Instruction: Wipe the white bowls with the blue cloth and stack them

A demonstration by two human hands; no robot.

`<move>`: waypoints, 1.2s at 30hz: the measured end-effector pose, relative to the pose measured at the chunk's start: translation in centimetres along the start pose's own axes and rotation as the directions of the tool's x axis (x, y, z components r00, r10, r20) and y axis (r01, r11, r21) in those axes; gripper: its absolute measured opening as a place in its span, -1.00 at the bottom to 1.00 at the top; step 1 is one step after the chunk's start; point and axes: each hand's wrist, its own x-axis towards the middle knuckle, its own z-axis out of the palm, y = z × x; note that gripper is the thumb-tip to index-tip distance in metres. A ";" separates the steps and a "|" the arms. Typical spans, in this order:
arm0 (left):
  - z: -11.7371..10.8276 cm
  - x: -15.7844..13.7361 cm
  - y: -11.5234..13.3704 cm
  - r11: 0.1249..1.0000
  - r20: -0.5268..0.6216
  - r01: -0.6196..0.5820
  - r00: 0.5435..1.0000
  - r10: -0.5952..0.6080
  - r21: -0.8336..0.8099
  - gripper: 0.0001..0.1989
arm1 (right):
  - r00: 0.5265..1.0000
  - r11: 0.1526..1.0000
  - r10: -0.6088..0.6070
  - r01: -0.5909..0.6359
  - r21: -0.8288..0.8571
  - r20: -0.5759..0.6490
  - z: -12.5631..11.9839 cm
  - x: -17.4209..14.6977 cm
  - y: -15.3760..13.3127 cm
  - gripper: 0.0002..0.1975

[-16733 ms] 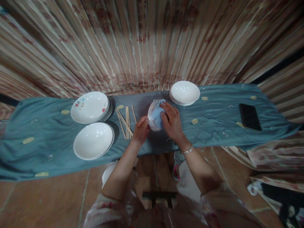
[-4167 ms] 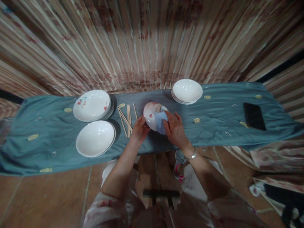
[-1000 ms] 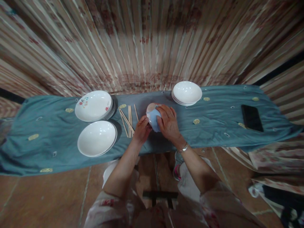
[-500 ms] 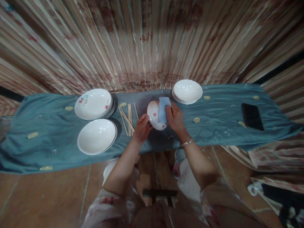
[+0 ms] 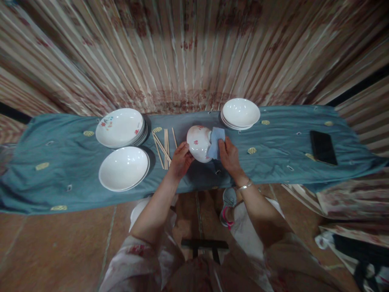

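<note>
A white bowl with small red patterns is tilted on its side above the table, its outer wall and base turned toward the right. My left hand grips the bowl's rim at its left side. In my right hand a light blue cloth is pinched, its edge touching the bowl near the base. The fingers of my right hand are partly behind the cloth. Several wooden chopsticks lie on the table just left of the bowl.
Stacked plates and shallow white bowls stand on the left. Another stack of white bowls is at the back right. A black phone-like slab lies far right on the green tablecloth. A pleated curtain hangs behind.
My right hand and the cloth have shifted right, from across the bowl's outer wall to its base side. The bowl has turned slightly in my left hand. The view has tilted a little.
</note>
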 end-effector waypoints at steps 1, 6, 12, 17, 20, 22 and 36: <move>0.0 0.0 0.0 1.000 -0.004 0.001 1.000 -0.002 -0.008 -0.83 | 1.000 1.000 0.001 -0.001 -0.004 0.001 0.0 -0.2 0.0 -0.68; 0.2 0.1 0.1 0.996 -0.048 0.023 0.998 -0.027 -0.084 -0.91 | 1.000 0.999 -0.025 0.025 -0.027 0.007 0.1 -1.0 0.0 -0.62; 0.1 0.3 -0.1 0.997 -0.051 0.013 0.999 -0.017 -0.074 -0.88 | 0.992 0.992 -0.123 0.124 -0.029 0.039 0.4 -2.5 0.2 -0.50; 0.1 0.2 -0.1 0.998 -0.067 0.033 0.997 -0.037 -0.062 -0.90 | 0.983 0.979 -0.174 0.179 -0.094 0.061 0.4 -3.8 0.4 -0.42; 0.3 0.0 0.1 0.996 -0.077 0.050 0.995 -0.056 -0.076 -0.92 | 0.969 0.963 -0.229 0.239 -0.125 0.091 0.2 -4.7 0.3 -0.37; 0.5 -0.2 0.2 0.994 -0.092 0.059 0.994 -0.067 -0.092 -0.92 | 0.958 0.949 -0.261 0.277 -0.150 0.120 0.2 -5.2 0.0 -0.35; 2.1 -0.8 0.1 0.985 -0.097 0.052 0.993 -0.069 -0.162 -0.89 | 0.964 0.893 -0.197 0.251 -0.374 0.176 1.1 -4.3 0.2 -0.29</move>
